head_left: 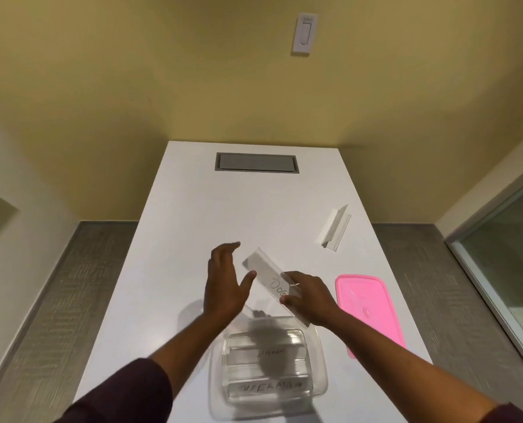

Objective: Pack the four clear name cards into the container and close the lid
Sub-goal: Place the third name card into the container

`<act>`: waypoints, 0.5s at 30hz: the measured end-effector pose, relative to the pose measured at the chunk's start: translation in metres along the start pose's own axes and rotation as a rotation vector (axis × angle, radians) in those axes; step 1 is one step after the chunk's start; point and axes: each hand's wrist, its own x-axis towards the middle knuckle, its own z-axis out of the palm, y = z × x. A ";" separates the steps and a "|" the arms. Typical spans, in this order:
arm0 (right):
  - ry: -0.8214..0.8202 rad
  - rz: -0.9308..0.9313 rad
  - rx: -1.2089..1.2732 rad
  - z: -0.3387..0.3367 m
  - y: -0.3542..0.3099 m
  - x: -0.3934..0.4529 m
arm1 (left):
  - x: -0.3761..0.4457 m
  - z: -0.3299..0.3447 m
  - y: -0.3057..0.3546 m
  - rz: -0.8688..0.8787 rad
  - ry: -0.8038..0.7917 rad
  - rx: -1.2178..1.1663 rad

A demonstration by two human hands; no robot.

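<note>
A clear plastic container (pixel 320 389) sits near the front of the white table with two clear name cards (pixel 269 369) lying inside it. My right hand (pixel 310 296) grips a third clear name card (pixel 266 271), marked "Dog", tilted in the air above the container's far edge. My left hand (pixel 226 283) hovers open just left of that card, fingers spread, holding nothing. A fourth clear name card (pixel 335 228) lies on the table further back on the right. The pink lid (pixel 368 309) rests flat to the right of the container.
A grey recessed cable hatch (pixel 256 162) is set in the white table (pixel 186 227) near its far end. The table butts against a yellow wall with a light switch (pixel 304 33). A glass panel (pixel 510 257) stands at the right.
</note>
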 end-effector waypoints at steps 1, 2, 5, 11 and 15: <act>-0.021 -0.026 -0.056 0.001 0.003 -0.007 | 0.000 -0.006 -0.001 0.083 -0.069 0.080; -0.045 -0.055 -0.110 0.004 0.006 -0.014 | -0.002 -0.010 -0.002 0.156 -0.162 0.158; -0.123 -0.122 -0.243 0.012 0.016 -0.031 | -0.016 -0.016 -0.009 0.305 -0.430 0.350; -0.222 -0.136 -0.387 0.034 0.032 -0.055 | -0.062 -0.007 -0.021 0.207 -0.675 0.491; -0.226 -0.162 -0.452 0.050 0.040 -0.066 | -0.083 0.005 -0.033 0.134 -0.677 0.514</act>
